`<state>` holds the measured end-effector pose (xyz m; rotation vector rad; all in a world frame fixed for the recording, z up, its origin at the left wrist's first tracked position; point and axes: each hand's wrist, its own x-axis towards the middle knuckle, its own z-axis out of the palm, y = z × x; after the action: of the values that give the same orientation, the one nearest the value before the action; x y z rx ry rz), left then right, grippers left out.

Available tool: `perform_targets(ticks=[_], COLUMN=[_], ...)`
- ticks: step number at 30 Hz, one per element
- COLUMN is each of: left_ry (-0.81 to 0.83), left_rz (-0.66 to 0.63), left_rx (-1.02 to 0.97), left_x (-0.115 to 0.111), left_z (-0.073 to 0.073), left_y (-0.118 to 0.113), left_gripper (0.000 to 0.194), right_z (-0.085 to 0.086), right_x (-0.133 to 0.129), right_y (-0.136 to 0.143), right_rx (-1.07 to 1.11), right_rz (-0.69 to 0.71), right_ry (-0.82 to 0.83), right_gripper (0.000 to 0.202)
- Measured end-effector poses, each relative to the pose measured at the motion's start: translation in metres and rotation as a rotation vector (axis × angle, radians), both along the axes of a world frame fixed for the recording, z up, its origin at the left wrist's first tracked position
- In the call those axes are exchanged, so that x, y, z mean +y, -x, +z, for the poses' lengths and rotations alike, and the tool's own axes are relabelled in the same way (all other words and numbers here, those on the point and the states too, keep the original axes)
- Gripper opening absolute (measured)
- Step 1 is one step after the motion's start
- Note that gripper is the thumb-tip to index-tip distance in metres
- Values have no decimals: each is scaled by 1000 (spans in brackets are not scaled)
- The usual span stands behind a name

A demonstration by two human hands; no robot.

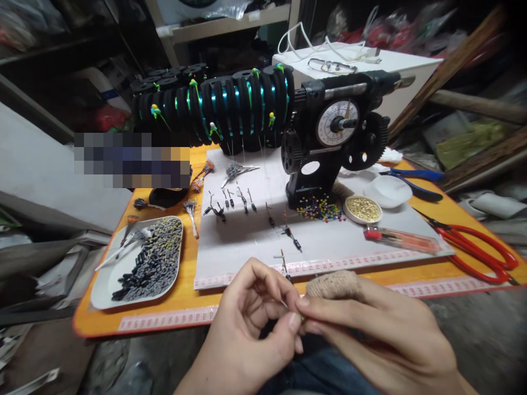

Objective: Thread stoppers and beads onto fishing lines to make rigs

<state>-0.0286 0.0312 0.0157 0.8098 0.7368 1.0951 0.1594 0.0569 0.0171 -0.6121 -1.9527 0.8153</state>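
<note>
My left hand is closed in a pinch, its fingertips meeting those of my right hand in front of the table's near edge. Something small and dark is between the fingertips, too small to make out. A tan wrap covers one finger of my right hand. Just beyond the hands, a small black piece with a thin stem shows at the edge of the white board. More small black pieces on thin lines lie on the board, below a black machine with spools.
A white tray of grey and black pieces sits left. Colored pins, a dish of gold beads, a cutter, red scissors and blue pliers lie right. A measuring tape runs along the front.
</note>
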Motion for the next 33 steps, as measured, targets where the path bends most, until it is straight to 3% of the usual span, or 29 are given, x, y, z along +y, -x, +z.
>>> perform_targets(ticks=[6, 17, 20, 22, 24, 26, 29, 33], left_ry=[73, 42, 0, -163, -447, -730, -956, -1042], left_rz=[80, -16, 93, 259, 422, 502, 482, 377], left_rx=[-49, -87, 47, 265, 533, 744, 929, 1135], left_x=[-1, 5, 4, 2, 2, 3, 7, 10], left_z=[0, -5, -8, -12, -15, -18, -21, -24], left_y=[-7, 0, -2, -3, -2, 2, 12, 22], left_gripper=[31, 25, 13, 20, 36, 47, 53, 50], right_z=[-2, -8, -12, -14, -15, -15, -15, -18], right_x=[-4, -3, -1, 2, 5, 9, 13, 19], right_y=[2, 1, 8, 11, 14, 15, 17, 20], right_rx=[-7, -210, -173, -138, -121, -114, -131, -199], right_rz=[-132, -229, -306, -346, -350, -347, -357, -378], right_ry=[-70, -262, -270, -245, -206, -189, -203, -247], right_gripper=[43, 22, 19, 22, 24, 24, 23, 19])
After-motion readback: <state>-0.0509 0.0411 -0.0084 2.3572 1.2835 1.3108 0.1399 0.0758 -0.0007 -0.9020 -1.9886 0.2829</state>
